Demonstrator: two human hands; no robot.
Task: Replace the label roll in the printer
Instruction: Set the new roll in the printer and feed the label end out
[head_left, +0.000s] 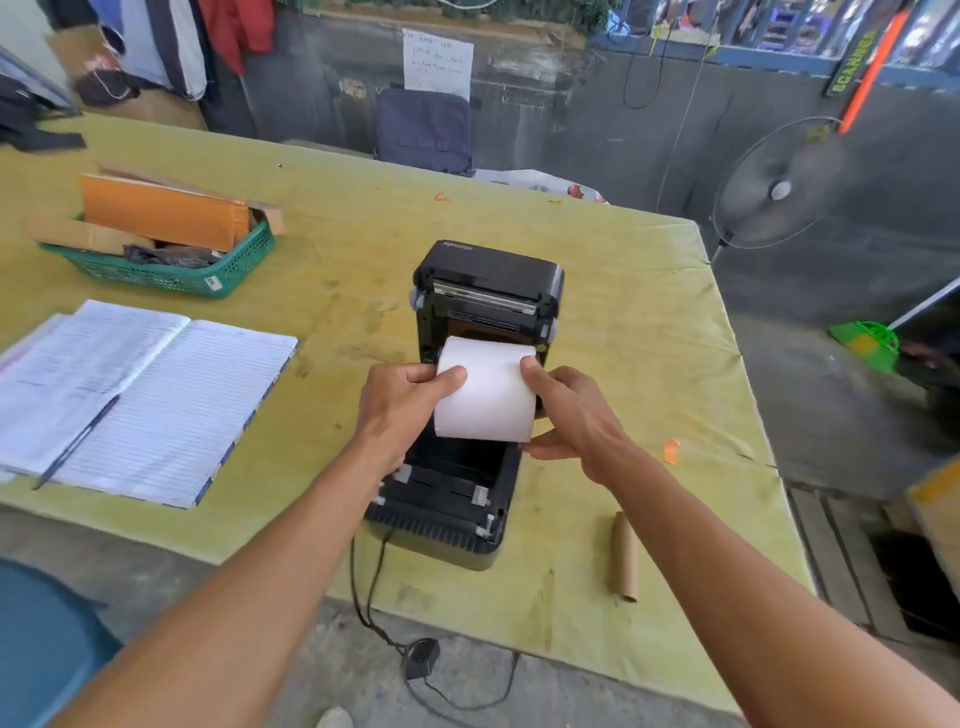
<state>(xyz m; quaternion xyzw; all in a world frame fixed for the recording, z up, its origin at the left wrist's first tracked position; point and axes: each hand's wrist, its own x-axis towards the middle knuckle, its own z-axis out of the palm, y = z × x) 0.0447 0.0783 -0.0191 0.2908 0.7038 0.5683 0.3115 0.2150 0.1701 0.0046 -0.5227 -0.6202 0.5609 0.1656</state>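
Note:
A black label printer (457, 499) stands on the yellow-green table with its lid (488, 280) swung open and away from me. A full white label roll (485, 395) hangs just above the open paper bay. My left hand (400, 410) grips the roll's left end, thumb on top. My right hand (571, 415) grips its right end, with fingers under the roll's front edge. An empty brown cardboard core (623, 558) lies on the table to the right of the printer.
An open lined notebook (156, 395) with a pen (78, 441) lies at the left. Behind it stands a green basket (171, 275) of cardboard and envelopes. The printer's cable (374, 618) hangs off the table's near edge. A small orange scrap (671, 451) lies at the right. A fan (779, 187) stands beyond the table.

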